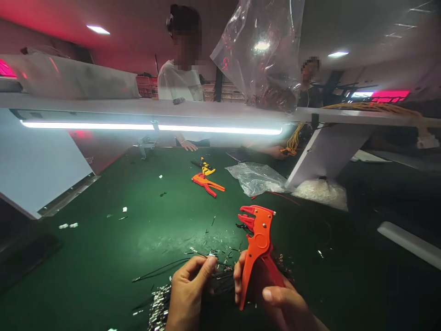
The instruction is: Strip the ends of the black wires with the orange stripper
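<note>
On green felt mat [103, 257] | right hand [275, 299] grips orange stripper [257, 243] | left hand [189, 285] pinches thin black wire [161, 270]

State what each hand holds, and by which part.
The right hand holds the orange wire stripper by its handles, head upward. The left hand pinches thin dark wires near their ends, between thumb and fingers.
</note>
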Motion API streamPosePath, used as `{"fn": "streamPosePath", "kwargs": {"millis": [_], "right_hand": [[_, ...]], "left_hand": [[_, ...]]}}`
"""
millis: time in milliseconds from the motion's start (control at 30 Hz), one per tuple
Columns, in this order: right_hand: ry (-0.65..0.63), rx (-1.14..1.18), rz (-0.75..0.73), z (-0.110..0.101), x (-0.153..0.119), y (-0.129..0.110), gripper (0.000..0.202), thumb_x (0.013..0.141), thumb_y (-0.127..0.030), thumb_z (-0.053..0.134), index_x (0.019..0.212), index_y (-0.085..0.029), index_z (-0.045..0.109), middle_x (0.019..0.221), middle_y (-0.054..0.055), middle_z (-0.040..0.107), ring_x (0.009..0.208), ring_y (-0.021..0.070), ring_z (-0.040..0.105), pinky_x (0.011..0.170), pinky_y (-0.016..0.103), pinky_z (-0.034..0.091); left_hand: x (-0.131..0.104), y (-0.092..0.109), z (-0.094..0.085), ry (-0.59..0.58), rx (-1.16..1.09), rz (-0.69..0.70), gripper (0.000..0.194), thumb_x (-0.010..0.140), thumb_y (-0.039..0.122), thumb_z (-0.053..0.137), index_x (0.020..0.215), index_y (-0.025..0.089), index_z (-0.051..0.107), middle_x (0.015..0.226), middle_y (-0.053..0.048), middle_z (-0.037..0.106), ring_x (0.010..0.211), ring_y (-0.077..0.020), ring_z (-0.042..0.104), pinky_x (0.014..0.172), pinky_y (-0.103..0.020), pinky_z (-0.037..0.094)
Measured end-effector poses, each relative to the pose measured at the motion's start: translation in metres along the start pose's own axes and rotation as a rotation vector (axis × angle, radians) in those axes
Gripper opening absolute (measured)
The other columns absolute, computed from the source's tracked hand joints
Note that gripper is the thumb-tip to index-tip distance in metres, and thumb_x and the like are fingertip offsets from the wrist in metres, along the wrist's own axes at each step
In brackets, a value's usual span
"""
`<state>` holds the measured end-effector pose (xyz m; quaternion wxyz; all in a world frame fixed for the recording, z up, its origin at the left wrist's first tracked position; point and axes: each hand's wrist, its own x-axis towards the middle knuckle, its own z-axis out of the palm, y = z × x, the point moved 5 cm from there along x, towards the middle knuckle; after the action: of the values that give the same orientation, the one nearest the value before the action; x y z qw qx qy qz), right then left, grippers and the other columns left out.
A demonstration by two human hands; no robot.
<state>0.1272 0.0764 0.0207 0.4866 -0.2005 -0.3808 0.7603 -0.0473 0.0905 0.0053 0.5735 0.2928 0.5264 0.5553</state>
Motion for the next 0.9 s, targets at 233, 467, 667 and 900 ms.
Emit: {"fn": "streamPosePath", "kwargs": {"millis": [233,467,667,900], "right_hand": [[-0.176,0.029,0.081,-0.001,-0.002,0.014,0.056,0.075,-0.028,0.08,0.128,-0.019,0.064,0.111,0.009,0.072,0.096,0.0226,0.068,0.087,0.037,0.05],[-0.212,0.073,0.131,0.003,-0.003,0.026,0.057,0.073,-0.026,0.083,0.126,-0.018,0.064,0.11,0.009,0.073,0.095,0.0197,0.068,0.086,0.033,0.048],[-0.202,0.038,0.125,0.003,0.0,0.028,0.056,0.069,-0.027,0.084,0.122,-0.018,0.067,0.105,0.009,0.074,0.091,0.0187,0.067,0.083,0.031,0.048],[-0.148,-0.001,0.183,0.006,-0.005,0.026,0.052,0.072,-0.025,0.08,0.122,-0.017,0.068,0.101,0.008,0.074,0.096,0.0199,0.066,0.087,0.031,0.045]], "left_hand": [[0.013,0.019,-0.019,0.096,-0.038,0.037,0.043,0.055,0.057,0.09,0.065,0.018,0.074,0.064,0.002,0.063,0.062,-0.0107,0.049,0.063,-0.021,0.042],[0.005,0.016,-0.007,0.033,-0.005,0.028,0.044,0.056,0.053,0.091,0.056,0.015,0.067,0.054,0.002,0.06,0.051,-0.0085,0.046,0.052,-0.02,0.038],[0.002,0.014,-0.002,0.03,-0.051,-0.005,0.051,0.055,0.061,0.09,0.061,0.017,0.063,0.038,0.009,0.044,0.034,-0.0036,0.032,0.036,-0.016,0.027],[0.001,0.01,-0.001,0.038,-0.134,-0.078,0.055,0.049,0.06,0.093,0.064,0.018,0.06,0.041,0.015,0.026,0.035,0.0003,0.02,0.034,-0.011,0.016]]}}
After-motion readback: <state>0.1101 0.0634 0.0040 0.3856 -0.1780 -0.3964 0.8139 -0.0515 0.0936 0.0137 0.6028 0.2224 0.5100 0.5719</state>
